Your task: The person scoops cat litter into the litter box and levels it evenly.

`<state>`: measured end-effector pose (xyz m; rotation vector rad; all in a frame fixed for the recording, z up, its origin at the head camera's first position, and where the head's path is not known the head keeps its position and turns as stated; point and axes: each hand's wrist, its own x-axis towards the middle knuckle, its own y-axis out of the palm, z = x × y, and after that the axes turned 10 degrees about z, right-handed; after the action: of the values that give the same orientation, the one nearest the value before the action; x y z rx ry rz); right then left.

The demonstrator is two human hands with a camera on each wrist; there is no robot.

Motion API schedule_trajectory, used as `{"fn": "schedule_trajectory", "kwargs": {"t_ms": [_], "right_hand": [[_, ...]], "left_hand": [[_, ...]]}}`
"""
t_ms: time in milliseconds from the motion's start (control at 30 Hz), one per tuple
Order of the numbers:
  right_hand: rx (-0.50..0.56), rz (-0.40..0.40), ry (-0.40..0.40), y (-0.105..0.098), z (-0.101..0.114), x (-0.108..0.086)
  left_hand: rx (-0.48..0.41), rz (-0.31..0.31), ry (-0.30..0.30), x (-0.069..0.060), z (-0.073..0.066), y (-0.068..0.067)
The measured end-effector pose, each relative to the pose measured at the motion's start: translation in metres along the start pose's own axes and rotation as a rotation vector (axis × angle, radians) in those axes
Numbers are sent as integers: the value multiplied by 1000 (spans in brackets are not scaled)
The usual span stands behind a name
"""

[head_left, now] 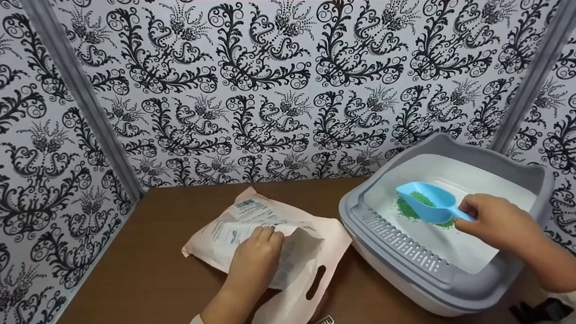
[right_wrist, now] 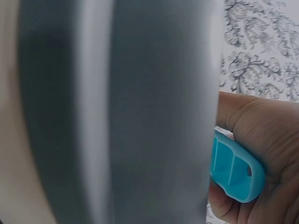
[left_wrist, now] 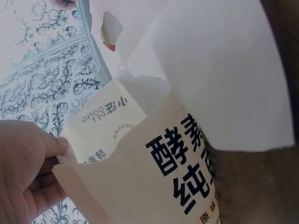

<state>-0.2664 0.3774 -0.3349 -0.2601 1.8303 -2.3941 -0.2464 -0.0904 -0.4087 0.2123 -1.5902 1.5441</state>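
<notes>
My left hand pinches the opening edge of a pale pink paper-like bag lying on the table. Its mouth gapes toward me, beside a torn flap with a cut-out handle; dark printed characters cover the bag in the left wrist view. My right hand grips the handle of a light blue scoop, held over a grey-and-white litter box. Green granules lie in the scoop, and more green litter sits on the box floor below. The right wrist view shows the scoop's handle inside the curled hand.
The brown table carries the bag at its middle and the litter box at right. Patterned panels enclose the back and sides. A small slotted object peeks in at the bottom edge. The box's rim largely blocks the right wrist view.
</notes>
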Motion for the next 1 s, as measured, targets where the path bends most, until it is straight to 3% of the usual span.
{"fn": "schedule_trajectory", "kwargs": {"t_ms": [333,667,1000], "right_hand": [[-61,62,-15,-3,-19,10],[-166,142,20,-4,-25,21],[-203,176,-12,-6,-22,29]], "left_hand": [[0,0,-5,0,0,-1],[22,-1,-1,-2,-1,1],[13,-2,5,-1,-1,2]]}}
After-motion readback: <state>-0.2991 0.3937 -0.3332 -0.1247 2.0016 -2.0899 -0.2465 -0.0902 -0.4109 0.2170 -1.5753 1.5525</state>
